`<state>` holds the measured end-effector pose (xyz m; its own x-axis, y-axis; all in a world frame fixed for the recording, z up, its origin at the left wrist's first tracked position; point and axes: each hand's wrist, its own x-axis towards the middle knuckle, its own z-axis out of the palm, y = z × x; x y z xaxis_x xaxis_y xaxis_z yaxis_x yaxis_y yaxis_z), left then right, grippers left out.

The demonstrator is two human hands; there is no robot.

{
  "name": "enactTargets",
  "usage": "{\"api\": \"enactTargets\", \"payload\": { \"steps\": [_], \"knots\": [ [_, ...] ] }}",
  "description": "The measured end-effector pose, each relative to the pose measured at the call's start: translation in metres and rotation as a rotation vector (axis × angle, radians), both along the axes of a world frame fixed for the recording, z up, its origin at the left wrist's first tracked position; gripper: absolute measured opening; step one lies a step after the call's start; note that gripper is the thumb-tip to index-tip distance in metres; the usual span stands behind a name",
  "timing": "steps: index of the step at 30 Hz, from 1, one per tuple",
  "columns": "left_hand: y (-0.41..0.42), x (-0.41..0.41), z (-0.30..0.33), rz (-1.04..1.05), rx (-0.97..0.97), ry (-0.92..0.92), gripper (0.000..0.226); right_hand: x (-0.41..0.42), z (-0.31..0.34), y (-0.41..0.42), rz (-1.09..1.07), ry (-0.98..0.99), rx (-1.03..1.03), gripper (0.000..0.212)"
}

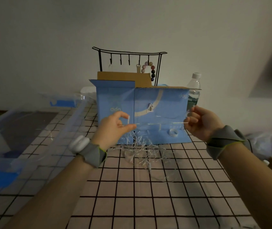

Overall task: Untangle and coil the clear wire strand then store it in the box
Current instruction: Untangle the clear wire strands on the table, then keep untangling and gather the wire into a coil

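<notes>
A clear wire strand (158,123) is stretched level between both hands, in front of the blue cardboard box (165,103). My left hand (113,128) pinches its left end between thumb and fingers, with a short piece sticking up. My right hand (201,121) pinches the right end. Below them a loose tangle of clear wire (141,152) lies on the checked tablecloth at the foot of the box. The box stands upright with its flaps open.
A clear plastic bin with blue latches (32,129) lies at the left. A water bottle (193,91) stands right of the box. A black hook rack with a bead string (130,61) rises behind it. A small tape roll (173,133) sits by the box front. Bags clutter the right edge.
</notes>
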<state>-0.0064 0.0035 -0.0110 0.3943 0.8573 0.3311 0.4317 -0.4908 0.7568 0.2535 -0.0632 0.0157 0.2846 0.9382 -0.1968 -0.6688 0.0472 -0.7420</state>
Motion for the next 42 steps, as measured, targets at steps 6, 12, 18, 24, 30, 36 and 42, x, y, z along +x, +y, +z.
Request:
{"api": "enactTargets", "payload": {
  "steps": [6,12,18,24,30,36,42],
  "knots": [
    [-0.002,0.008,0.000,-0.096,-0.398,-0.411,0.035,0.004,-0.024,-0.001,-0.088,-0.073,-0.167,0.035],
    [-0.002,0.026,0.019,-0.222,-0.524,-0.553,0.030,-0.006,-0.020,-0.002,0.123,-0.695,-0.435,0.027],
    [-0.007,0.050,0.027,-0.316,-0.470,-0.491,0.028,-0.044,-0.004,0.001,-0.092,-1.390,0.082,0.028],
    [-0.001,0.071,0.029,-0.329,-0.486,-0.475,0.029,-0.068,0.002,0.017,0.042,-1.350,0.340,0.027],
    [0.019,0.078,0.027,-0.321,-0.533,-0.503,0.038,-0.052,-0.003,0.038,0.034,-1.393,0.304,0.025],
    [0.034,0.078,0.037,-0.437,-0.790,-0.768,0.038,-0.036,0.003,0.054,0.257,-0.980,0.241,0.033],
    [0.014,0.073,0.001,-0.425,-0.766,-0.776,0.028,-0.034,-0.041,0.057,0.177,-1.023,0.130,0.034]
  ]
}}
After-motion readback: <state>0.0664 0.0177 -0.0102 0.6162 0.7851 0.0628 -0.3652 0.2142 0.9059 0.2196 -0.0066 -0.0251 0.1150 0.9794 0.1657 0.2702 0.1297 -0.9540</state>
